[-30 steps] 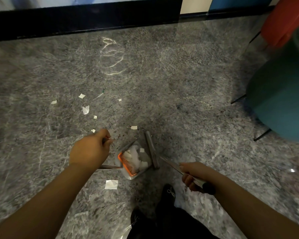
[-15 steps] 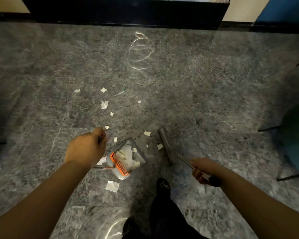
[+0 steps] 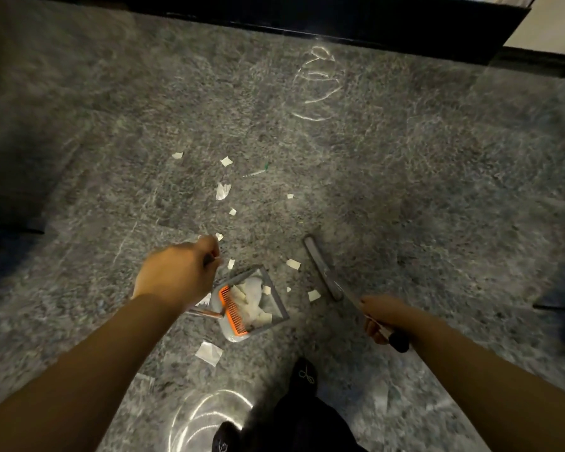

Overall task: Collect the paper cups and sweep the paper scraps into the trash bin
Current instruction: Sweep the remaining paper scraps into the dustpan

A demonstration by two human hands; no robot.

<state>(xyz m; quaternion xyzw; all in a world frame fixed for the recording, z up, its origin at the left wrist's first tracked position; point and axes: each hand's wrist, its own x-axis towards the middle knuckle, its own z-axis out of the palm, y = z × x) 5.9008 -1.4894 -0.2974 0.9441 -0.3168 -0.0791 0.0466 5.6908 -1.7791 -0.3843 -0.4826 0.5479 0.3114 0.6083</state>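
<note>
A grey dustpan (image 3: pixel 276 296) with an orange comb edge stands on the speckled grey floor, holding white paper scraps. My left hand (image 3: pixel 177 274) grips the top of its long handle, just left of the pan. My right hand (image 3: pixel 384 318) grips the black-tipped handle of a broom, whose narrow grey head (image 3: pixel 322 267) rests on the floor to the right of the pan. Several white paper scraps (image 3: pixel 223 190) lie scattered ahead of the pan. More scraps (image 3: pixel 293 263) lie between pan and broom, and a larger scrap (image 3: pixel 209 352) lies behind the pan. No paper cups or bin in view.
A dark baseboard (image 3: pixel 340 17) runs along the far edge of the floor. My dark-trousered legs and shoes (image 3: pixel 304 376) stand just behind the dustpan. A thin white-and-green stick (image 3: pixel 256 171) lies among the far scraps. Dark shapes sit at the far left edge.
The view has swung left, so the teal and red chairs have left the frame. The broom head has moved away from the pan to the right, and scraps now lie between them.
</note>
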